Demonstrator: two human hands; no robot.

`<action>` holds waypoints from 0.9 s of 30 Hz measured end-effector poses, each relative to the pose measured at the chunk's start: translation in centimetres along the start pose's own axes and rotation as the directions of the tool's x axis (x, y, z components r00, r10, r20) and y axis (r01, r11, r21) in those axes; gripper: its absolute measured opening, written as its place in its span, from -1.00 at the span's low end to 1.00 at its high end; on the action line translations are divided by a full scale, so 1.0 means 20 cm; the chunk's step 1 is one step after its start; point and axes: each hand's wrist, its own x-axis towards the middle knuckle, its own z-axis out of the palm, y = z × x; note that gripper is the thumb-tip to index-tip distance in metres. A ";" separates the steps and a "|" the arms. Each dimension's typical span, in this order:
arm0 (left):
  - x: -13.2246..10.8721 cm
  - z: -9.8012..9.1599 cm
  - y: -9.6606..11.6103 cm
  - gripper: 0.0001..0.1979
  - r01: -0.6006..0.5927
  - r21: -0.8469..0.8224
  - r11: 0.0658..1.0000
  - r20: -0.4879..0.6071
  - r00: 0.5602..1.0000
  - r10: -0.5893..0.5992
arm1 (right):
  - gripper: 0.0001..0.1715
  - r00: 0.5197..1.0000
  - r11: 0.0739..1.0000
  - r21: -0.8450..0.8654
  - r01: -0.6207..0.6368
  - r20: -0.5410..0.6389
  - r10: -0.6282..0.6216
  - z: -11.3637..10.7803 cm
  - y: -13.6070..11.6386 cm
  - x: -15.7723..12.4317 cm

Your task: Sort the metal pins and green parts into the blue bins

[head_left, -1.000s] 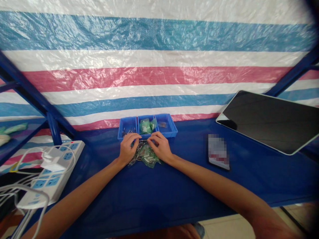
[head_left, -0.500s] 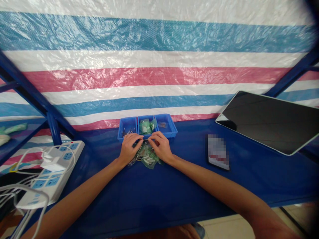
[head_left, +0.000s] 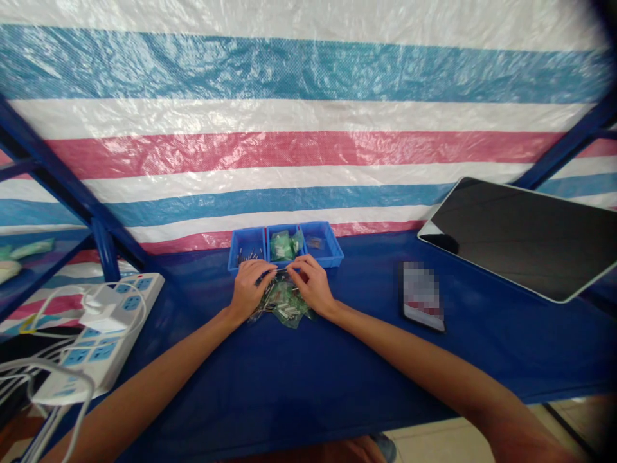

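Thin rod [head_left: 282, 269] slightly higher, ends indistinct at fingers [head_left: 263, 264]

One head-worn camera looks forward and down over the blue table [head_left: 308, 379] from nearby.

Left hand [head_left: 249, 287] totally bare, same for right hand [head_left: 313, 284], slim fingers on both. Forearms [head_left: 414, 352] bare too, long and slender, right one uncovered past elbow. Blue-grey scrap [head_left: 386, 445] down low, maybe clothing, kinda blurry from here tbh.
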 end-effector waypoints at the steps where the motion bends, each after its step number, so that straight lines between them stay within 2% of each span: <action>1: 0.00 0.00 0.00 -0.84 0.002 0.000 1.000 -0.005 1.000 -0.002 | -0.79 1.000 1.000 -0.001 0.001 0.006 -0.001 0.00 0.00 0.00; 20: 0.01 -0.02 0.03 -0.85 -0.007 -0.068 0.998 -0.023 1.000 0.006 | -0.74 1.000 1.000 0.016 0.010 0.019 -0.010 0.00 -0.01 0.00; 27: -0.01 0.00 -0.01 -0.87 -0.007 -0.050 0.999 -0.079 0.997 0.003 | -0.75 0.999 1.000 0.023 0.021 0.037 -0.022 -0.01 -0.02 0.00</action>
